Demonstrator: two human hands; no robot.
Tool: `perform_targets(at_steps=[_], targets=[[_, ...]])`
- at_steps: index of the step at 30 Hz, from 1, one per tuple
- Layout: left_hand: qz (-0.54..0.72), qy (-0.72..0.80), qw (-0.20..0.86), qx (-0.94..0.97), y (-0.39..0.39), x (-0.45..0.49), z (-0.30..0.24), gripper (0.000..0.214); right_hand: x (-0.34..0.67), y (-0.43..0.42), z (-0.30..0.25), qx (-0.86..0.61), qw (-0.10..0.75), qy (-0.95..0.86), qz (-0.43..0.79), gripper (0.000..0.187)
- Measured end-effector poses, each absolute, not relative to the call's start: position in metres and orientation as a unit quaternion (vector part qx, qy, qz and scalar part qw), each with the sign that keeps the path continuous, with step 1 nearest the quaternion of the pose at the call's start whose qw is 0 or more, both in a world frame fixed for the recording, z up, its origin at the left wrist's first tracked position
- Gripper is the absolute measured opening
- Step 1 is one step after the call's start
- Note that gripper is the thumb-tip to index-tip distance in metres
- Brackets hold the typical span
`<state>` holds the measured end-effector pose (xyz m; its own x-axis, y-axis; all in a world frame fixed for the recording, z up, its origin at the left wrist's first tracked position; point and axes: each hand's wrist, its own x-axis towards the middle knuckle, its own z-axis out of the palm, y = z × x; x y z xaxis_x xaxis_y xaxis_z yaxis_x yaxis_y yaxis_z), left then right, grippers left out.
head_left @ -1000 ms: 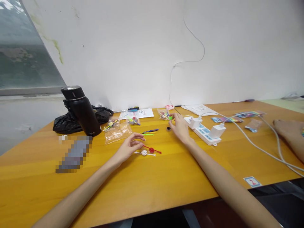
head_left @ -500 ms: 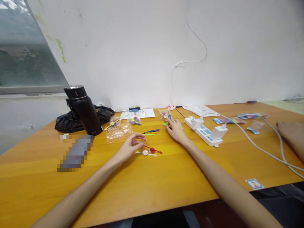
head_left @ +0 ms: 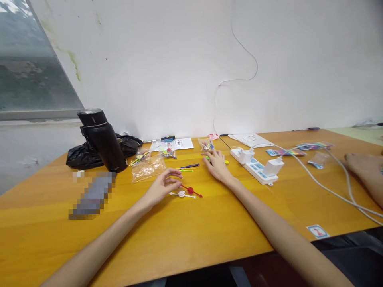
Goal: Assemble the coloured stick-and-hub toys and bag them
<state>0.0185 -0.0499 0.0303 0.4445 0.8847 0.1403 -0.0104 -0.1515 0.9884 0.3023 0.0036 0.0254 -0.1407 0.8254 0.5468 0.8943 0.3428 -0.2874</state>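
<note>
Head view is showing two bare arms reaching forward over the yellow wooden tabletop (head_left: 185,239). Going left to right: a black flask (head_left: 102,140) is standing upright in front of a crumpled black bag (head_left: 89,153), and a clear plastic bag (head_left: 147,166), seemingly almost empty, is lying flat beside a smaller bag (head_left: 140,155) holding a few coloured plastic pieces. The left hand (head_left: 163,185) is resting on the tabletop with fingers loosely curled and half open, gripping nothing, its fingertips hovering just beside the red clock hand (head_left: 191,190) and the white clock hand (head_left: 182,194), which are lying crossed.

The right hand (head_left: 217,165) has been drawing back toward the person over the last second: a second ago it was up by the small bag of coloured parts (head_left: 206,145) with fingertips pinched near a green piece; now it is lying flatter, palm down, fingers spread over small green and yellow pieces (head_left: 226,162). Whether it is pressing one under the fingers, I cannot tell. The small black disc seen earlier is now hidden, probably beneath that hand, which suggests it is gathering loose parts toward the clock hands.

Further right, a white power strip (head_left: 260,169) is carrying two chargers, and another person's hand (head_left: 365,169) is resting at the edge.
</note>
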Motion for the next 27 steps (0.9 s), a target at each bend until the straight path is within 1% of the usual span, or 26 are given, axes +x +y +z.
perform_targets(at_steps=[3, 7, 11, 15, 18, 22, 24, 27], targets=[[0.417, 0.354, 0.554, 0.628, -0.050, 0.018, 0.033, 0.037, 0.284, -0.009, 0.037, -0.478, 0.369, -0.797, -0.005, 0.031], [0.469, 0.386, 0.545, 0.578, -0.050, 0.017, 0.037, 0.038, 0.259, -0.033, 0.052, -0.386, 0.341, -0.855, 0.059, 0.031], [0.544, 0.392, 0.536, 0.512, -0.046, 0.012, 0.039, 0.039, 0.245, -0.046, 0.054, -0.366, 0.308, -0.870, 0.118, 0.026], [0.572, 0.395, 0.534, 0.482, -0.044, 0.009, 0.039, 0.039, 0.241, -0.047, 0.049, -0.381, 0.311, -0.848, 0.197, 0.033], [0.561, 0.398, 0.504, 0.522, -0.045, 0.010, 0.039, 0.037, 0.238, -0.049, 0.049, -0.362, 0.326, -0.825, 0.286, 0.036], [0.567, 0.391, 0.453, 0.565, -0.048, 0.014, 0.042, 0.033, 0.233, -0.052, 0.050, -0.321, 0.317, -0.756, 0.474, 0.037], [0.577, 0.380, 0.442, 0.572, -0.049, 0.015, 0.044, 0.032, 0.231, -0.051, 0.050, -0.296, 0.307, -0.719, 0.549, 0.036], [0.576, 0.352, 0.446, 0.587, -0.049, 0.016, 0.047, 0.032, 0.231, -0.048, 0.048, -0.278, 0.326, -0.687, 0.586, 0.036]])
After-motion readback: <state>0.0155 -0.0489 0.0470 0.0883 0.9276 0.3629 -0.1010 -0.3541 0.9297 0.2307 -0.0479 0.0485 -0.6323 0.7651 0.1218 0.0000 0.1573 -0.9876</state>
